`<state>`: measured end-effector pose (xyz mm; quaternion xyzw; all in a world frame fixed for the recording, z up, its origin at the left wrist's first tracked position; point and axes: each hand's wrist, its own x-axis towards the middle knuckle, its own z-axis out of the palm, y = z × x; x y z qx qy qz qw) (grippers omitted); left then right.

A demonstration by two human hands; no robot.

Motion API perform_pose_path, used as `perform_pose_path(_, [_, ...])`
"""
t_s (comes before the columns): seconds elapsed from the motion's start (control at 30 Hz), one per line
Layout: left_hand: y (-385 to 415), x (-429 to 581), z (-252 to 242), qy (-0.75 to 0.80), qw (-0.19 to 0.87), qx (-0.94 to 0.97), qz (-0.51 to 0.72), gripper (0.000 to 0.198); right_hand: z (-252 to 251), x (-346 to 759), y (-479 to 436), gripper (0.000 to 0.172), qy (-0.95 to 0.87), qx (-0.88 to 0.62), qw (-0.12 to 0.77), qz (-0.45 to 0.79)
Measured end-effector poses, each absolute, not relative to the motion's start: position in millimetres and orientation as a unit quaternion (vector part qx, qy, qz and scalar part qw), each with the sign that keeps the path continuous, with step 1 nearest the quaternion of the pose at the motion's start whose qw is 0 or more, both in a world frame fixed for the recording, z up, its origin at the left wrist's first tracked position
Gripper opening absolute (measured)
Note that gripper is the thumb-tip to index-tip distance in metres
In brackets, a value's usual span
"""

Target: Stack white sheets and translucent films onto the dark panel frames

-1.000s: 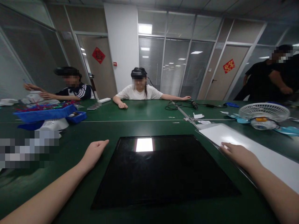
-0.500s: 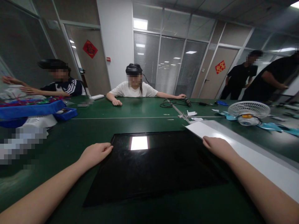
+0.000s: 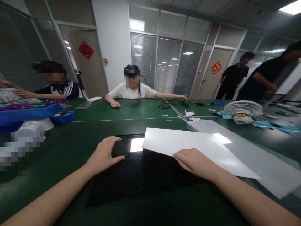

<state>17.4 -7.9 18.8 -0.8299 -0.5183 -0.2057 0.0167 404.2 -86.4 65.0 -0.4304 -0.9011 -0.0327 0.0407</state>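
A dark, glossy flat panel (image 3: 131,175) lies on the green table in front of me, with a bright light reflected near its far edge. My left hand (image 3: 105,153) is at the panel's left edge, thumb and fingers apart over its corner. My right hand (image 3: 194,161) grips the near edge of a stiff white sheet (image 3: 178,139), its fingertips partly hidden. That sheet slants over the panel's right half. Under and beyond it, to the right, lies a translucent whitish sheet (image 3: 268,163).
A white fan with a round grille (image 3: 243,108) and blue blades (image 3: 263,125) lies at the right. Blue trays (image 3: 30,113) with coloured wires stand at the left. Across the green table (image 3: 94,128) sits a person (image 3: 133,89) by a black cable (image 3: 168,103). Other people are at both sides.
My right hand has moved left, bringing the white sheet from beside the panel over its right half. My left hand has opened and shifted slightly inward over the panel's edge.
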Motion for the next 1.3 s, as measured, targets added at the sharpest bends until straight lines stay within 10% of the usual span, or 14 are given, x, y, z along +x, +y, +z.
perform_pose_path(0.4, [-38, 40, 28, -0.320, -0.244, -0.908, -0.112, 0.048, 77, 361, -129, 0.030, -0.945, -0.308, 0.104, 0.032])
perform_pose_path(0.7, [-31, 31, 26, -0.557, -0.323, -0.667, -0.375, 0.045, 76, 348, -161, 0.019, -0.943, -0.114, 0.241, -0.202])
perform_pose_path(0.8, [-30, 33, 35, -0.530, -0.387, -0.545, -0.522, 0.056, 61, 361, -137, 0.023, -0.951, -0.196, 0.211, -0.115])
perform_pose_path(1.03, [-17, 14, 45, -0.572, -0.546, -0.406, -0.458, 0.044, 42, 469, -42, 0.043, -0.570, -0.567, 0.514, 0.300])
perform_pose_path(1.2, [-13, 9, 31, -0.582, -0.579, -0.470, -0.324, 0.043, 47, 502, -33, 0.083, -0.450, -0.524, 0.443, 0.573])
perform_pose_path(1.3, [-16, 14, 31, -0.610, -0.523, -0.523, -0.285, 0.041, 47, 498, -38, 0.073, -0.433, -0.519, 0.415, 0.609])
